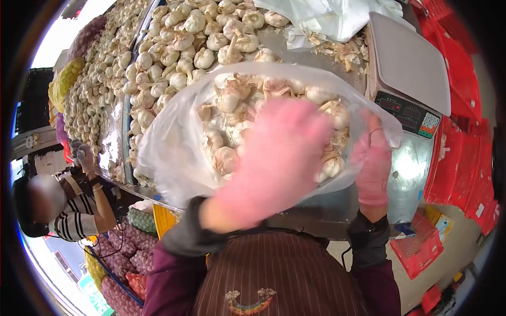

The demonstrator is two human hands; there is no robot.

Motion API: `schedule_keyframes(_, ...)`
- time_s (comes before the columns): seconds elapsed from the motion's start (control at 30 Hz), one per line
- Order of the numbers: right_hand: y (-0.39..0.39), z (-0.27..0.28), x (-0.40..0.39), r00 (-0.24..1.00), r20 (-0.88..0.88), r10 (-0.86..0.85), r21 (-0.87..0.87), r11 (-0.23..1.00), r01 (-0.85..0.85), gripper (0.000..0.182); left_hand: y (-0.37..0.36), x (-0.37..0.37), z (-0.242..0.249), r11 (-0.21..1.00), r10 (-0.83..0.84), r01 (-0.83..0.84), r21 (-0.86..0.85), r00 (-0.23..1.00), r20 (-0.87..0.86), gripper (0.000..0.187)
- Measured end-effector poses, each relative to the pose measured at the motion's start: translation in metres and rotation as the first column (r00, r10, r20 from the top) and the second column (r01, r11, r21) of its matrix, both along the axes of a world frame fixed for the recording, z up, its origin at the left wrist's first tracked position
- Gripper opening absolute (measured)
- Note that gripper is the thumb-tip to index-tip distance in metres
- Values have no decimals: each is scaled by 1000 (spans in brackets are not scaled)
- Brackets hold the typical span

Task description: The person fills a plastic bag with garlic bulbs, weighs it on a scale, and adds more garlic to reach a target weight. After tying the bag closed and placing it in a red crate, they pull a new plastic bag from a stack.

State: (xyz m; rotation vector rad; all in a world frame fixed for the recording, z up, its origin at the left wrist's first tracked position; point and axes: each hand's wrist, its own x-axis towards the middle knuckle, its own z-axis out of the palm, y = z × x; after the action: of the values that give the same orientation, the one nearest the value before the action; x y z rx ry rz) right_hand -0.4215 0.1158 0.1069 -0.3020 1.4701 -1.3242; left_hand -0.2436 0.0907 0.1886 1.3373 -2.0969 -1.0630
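A clear plastic bag (171,150) lies wide-mouthed on the metal table in front of me, with several garlic bulbs (226,159) inside. My left hand (284,150), in a pink glove, is over the bag's mouth; motion blurs its fingers, and whether it holds anything is hidden. At the bag's right edge, my right hand (373,158), also gloved in pink, grips the plastic rim. Beyond the bag, a large heap of loose garlic (182,45) spreads across the table.
A digital scale (408,63) stands at the right, close to my right hand. Garlic skins (345,52) and white plastic sheeting (329,18) lie at the back. Red crates (458,158) are beyond the table. At the left, a person (68,200) works beside another garlic heap (100,68).
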Motion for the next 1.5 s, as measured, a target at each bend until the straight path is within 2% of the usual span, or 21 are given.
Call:
schedule_keyframes(0.07, -5, -8, 5, 999, 29, -43, 17, 999, 43, 25, 8, -41, -84, 916, -151, 319, -243, 836, 528, 31)
schedule_keyframes(0.33, -21, -17, -23, 982, 130, -136, 19, 991, 135, 23, 19, 115, -97, 764, -254, 596, -248, 631, 733, 21)
schedule_keyframes(0.37, -18, -20, -26, 982, 132, -135, 21, 991, 133, 23, 9, 145, -99, 935, -343, 334, 116, 781, 522, 20)
schedule_keyframes(0.4, -13, -25, -29, 984, 157, -83, -5, 996, 85, 21, -2, 163, -104, 847, -283, 97, 523, 915, 289, 20)
schedule_keyframes(0.47, -10, -27, -29, 983, 180, -29, -28, 999, 34, 20, -25, 158, -107, 982, -65, -35, 187, 864, 500, 17)
schedule_keyframes(0.57, -16, -10, -7, 973, 225, -58, -8, 998, 62, 19, -59, 110, -134, 892, -120, 199, -406, 970, 213, 23)
schedule_keyframes(0.6, -24, 3, 3, 977, 207, -52, 21, 999, 49, 18, -58, 60, -92, 959, -54, -37, 281, 950, 308, 26)
schedule_keyframes(0.63, -27, 10, 10, 981, 188, -48, 51, 998, 39, 17, -44, 30, -109, 995, -99, 99, 8, 995, 25, 20)
schedule_keyframes(0.67, -21, 0, 5, 981, 189, -39, 50, 998, 30, 17, -30, 5, -102, 896, -397, 435, -86, 874, 281, 19)
schedule_keyframes(0.7, -12, -19, -11, 997, 29, 76, -33, 997, -75, 20, -15, -1, -98, 871, -354, 328, -366, 935, -5, 33)
schedule_keyframes(0.77, -3, -33, -31, 978, -131, 165, -102, 979, -179, 25, 18, 33, -63, 860, 217, -31, -510, 926, 309, 51)
schedule_keyframes(0.8, 2, -34, -38, 979, -62, 195, -62, 978, -198, 27, 18, 73, -104, 344, 520, -371, -863, 840, -154, 39)
schedule_keyframes(0.87, 9, -31, -47, 971, 73, 230, 8, 973, -231, 35, 20, 130, -80, 306, 901, -362, -881, 409, 145, 45)
schedule_keyframes(0.93, 11, -6, -43, 938, 201, 283, 87, 948, -305, 43, 18, 161, -90, 577, 813, -780, -242, 578, 74, 39)
schedule_keyframes(1.03, -27, 62, -13, 853, 338, 397, -117, 917, -381, 45, 7, 132, -35, 606, 793, -784, 133, 582, -180, 28)
schedule_keyframes(1.07, -39, 112, 44, 718, 533, 447, -353, 889, -292, 47, 7, 127, -8, 512, 846, -858, -36, 511, -151, 15)
schedule_keyframes(1.2, -26, 135, 65, 727, 547, 414, -312, 907, -282, 49, 50, 156, 25, 485, 736, -868, 104, 340, -586, 34)
schedule_keyframes(1.27, -31, 139, 92, 682, 574, 454, -285, 891, -353, 50, 60, 166, -15, 173, 868, -923, -343, 308, -390, 33)
schedule_keyframes(1.3, -33, 138, 109, 651, 589, 478, -266, 876, -402, 51, 99, 231, -55, 730, 540, -673, 117, 464, -702, 32)
schedule_keyframes(1.37, -34, 128, 141, 592, 631, 502, -203, 843, -498, 52, 77, 222, -36, 439, 884, -872, 217, 375, -280, 34)
schedule_keyframes(1.5, -45, 85, 127, 480, 525, 703, -495, 711, -500, 49, 74, 260, -90, 425, 893, -858, 288, 345, -288, 33)
